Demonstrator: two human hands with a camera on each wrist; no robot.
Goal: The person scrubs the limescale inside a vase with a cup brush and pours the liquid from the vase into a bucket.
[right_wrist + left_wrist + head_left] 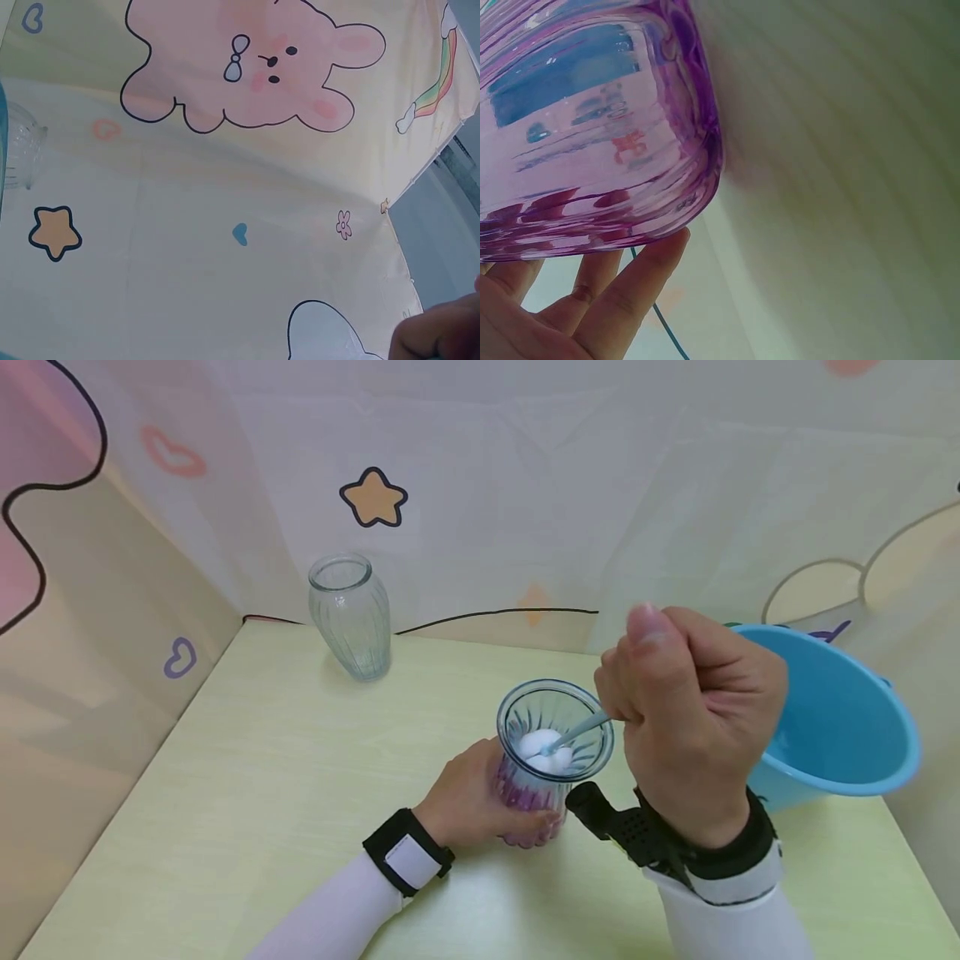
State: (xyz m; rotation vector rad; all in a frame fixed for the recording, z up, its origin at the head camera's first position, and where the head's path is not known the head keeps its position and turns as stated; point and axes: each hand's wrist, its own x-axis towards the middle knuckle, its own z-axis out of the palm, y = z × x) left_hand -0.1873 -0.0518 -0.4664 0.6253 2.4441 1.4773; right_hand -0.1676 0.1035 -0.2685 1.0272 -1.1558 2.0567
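Observation:
My left hand (476, 797) grips the side of a ribbed glass vase (517, 793) with a purple-tinted lower part, standing slightly tilted over the table. In the left wrist view the fingers (634, 300) lie along the purple glass (592, 150). Above the rim, my right hand (686, 710) is curled into a fist round the light blue handle (588, 724) of a bottle brush. Its white sponge head (546, 752) sits inside the vase. Only a bit of the right hand (442, 330) shows in the right wrist view, at the lower right corner.
A clear ribbed glass vase (351, 618) stands at the back left of the pale wooden table (225, 793). On the right is a blue basin (840, 718), partly behind the right hand. A printed cloth (480, 485) with cartoon shapes hangs behind the table.

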